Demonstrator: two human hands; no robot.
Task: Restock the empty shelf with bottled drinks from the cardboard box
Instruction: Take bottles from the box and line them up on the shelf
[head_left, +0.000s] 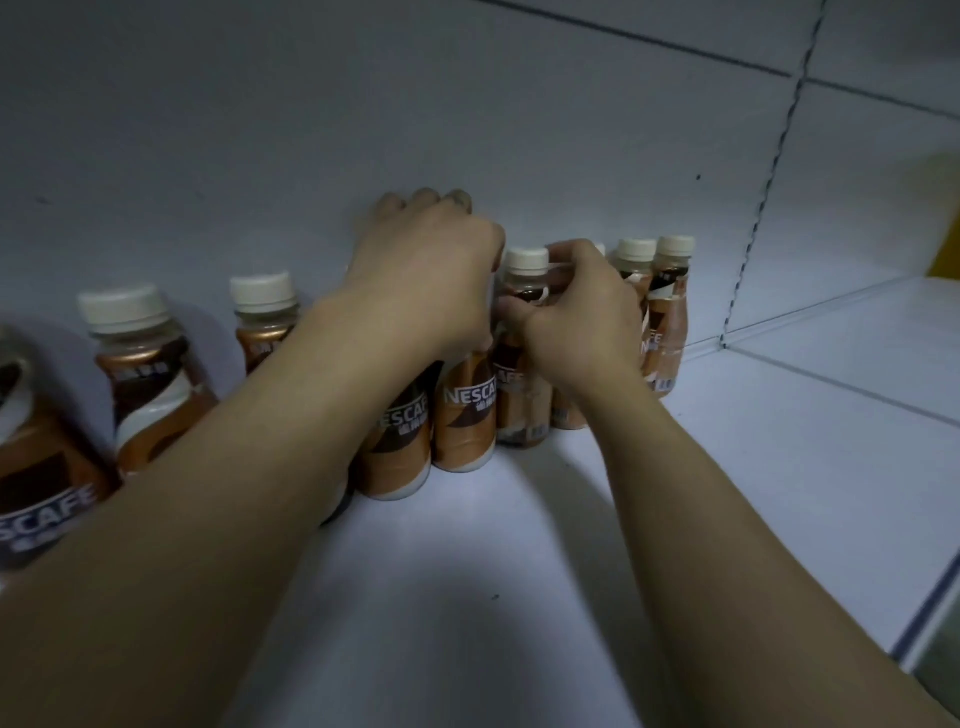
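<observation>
Brown-and-cream Nescafe bottles (148, 384) with off-white caps are standing upright in a row along the back wall of the white shelf (779, 467). The left hand (426, 265) is curling over the tops of 2 middle bottles (462, 415). The right hand (576, 312) is gripping the neck of the next bottle (522, 374).

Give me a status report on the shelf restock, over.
Left hand gripping two front bottles by their tops. Right hand pinching the next bottle at its neck. Shelf open to the right, nothing in the way.
</observation>
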